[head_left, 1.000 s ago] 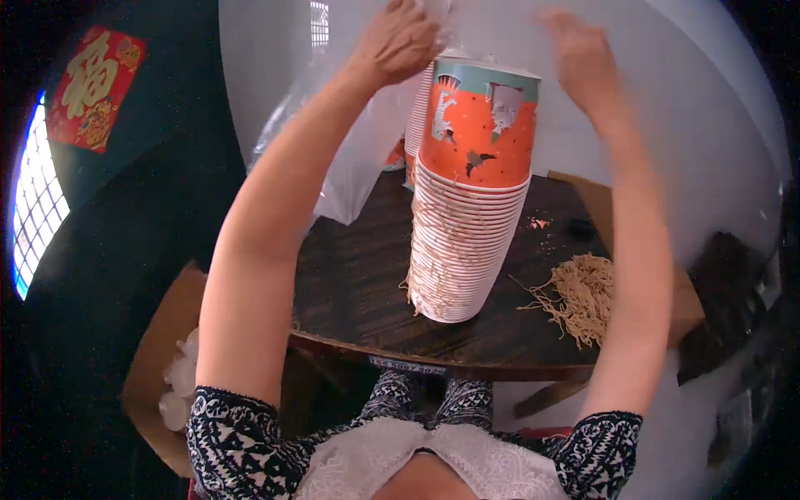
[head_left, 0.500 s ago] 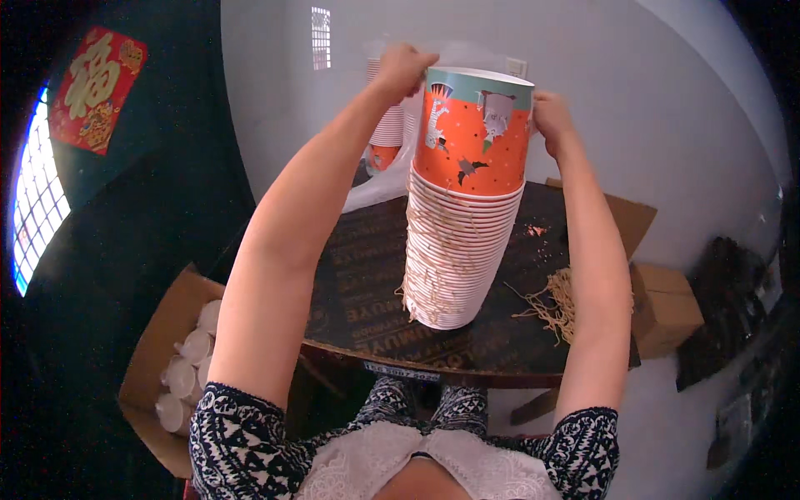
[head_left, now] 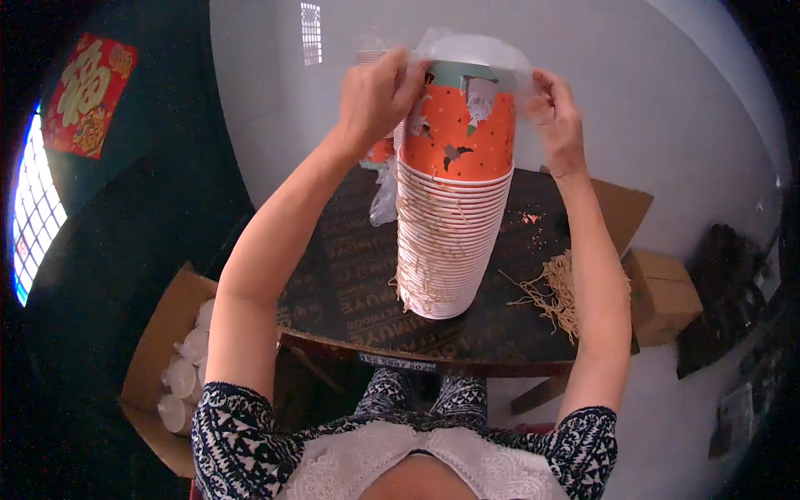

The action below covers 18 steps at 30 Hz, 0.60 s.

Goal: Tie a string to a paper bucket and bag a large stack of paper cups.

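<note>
A tall stack of paper buckets (head_left: 454, 242) stands upside-up on the dark table, its top bucket (head_left: 462, 133) orange with a green band and printed figures. Thin tan strings hang down the white rims below it. Over the top rim lies a clear plastic bag (head_left: 471, 48). My left hand (head_left: 382, 98) pinches the bag's edge at the left of the rim. On the right side, my right hand (head_left: 557, 117) grips the bag with thumb and fingers, slightly out from the bucket. The bag's outline is partly blurred.
Another bucket stack (head_left: 375, 148) stands behind, partly hidden by my left hand. Tan strings (head_left: 557, 292) lie in a heap on the table (head_left: 350, 250) near my right forearm. Boxes stand on both sides: an open carton (head_left: 154, 375) with wrapped white pieces, and a closed carton (head_left: 662, 292).
The clear bag has come over the top bucket's rim. Both hands have moved lower and nearer, and the left hand has turned toward the rim.
</note>
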{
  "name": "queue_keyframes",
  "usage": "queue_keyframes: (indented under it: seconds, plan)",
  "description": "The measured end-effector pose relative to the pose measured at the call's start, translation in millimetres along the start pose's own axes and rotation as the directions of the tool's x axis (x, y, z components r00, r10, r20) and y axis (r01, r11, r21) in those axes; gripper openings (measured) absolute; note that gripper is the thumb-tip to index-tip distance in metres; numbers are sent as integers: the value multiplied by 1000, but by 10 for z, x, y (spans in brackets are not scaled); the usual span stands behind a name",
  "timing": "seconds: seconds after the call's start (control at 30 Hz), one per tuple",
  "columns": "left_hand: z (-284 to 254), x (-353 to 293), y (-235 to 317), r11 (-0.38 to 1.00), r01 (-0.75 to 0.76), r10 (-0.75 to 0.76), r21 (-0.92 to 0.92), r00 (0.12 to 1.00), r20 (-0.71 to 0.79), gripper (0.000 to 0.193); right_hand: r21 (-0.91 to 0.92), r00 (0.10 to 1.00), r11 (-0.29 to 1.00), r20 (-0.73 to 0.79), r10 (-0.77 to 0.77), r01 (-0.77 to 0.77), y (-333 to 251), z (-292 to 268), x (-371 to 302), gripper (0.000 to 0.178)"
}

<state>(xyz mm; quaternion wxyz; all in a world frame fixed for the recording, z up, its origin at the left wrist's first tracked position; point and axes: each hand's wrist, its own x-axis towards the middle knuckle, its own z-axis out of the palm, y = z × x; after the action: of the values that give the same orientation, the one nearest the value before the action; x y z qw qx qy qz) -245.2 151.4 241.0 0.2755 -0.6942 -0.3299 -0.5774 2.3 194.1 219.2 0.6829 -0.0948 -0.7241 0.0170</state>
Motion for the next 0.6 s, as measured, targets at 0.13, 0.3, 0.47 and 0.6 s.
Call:
queue_keyframes:
  seconds: [0.13,0.3,0.47,0.6]
  plan:
    - [2,321,85,998,-35,36,46,999,-16,34,-442,982,884,-36,-186,151,-236,203,218,36]
    - [109,449,-138,977,-208,205,-35,975,-84,30,-623,999,781,-13,48,-46,-28,24,368,21]
    - [205,149,-556,984,45,-37,-170,998,53,21,-842,963,485,138,-230,237,225,-72,160,10]
    - [137,131,-439,806,465,-374,-365,880,293,19,-709,996,702,11,-88,70,184,4,160,11]
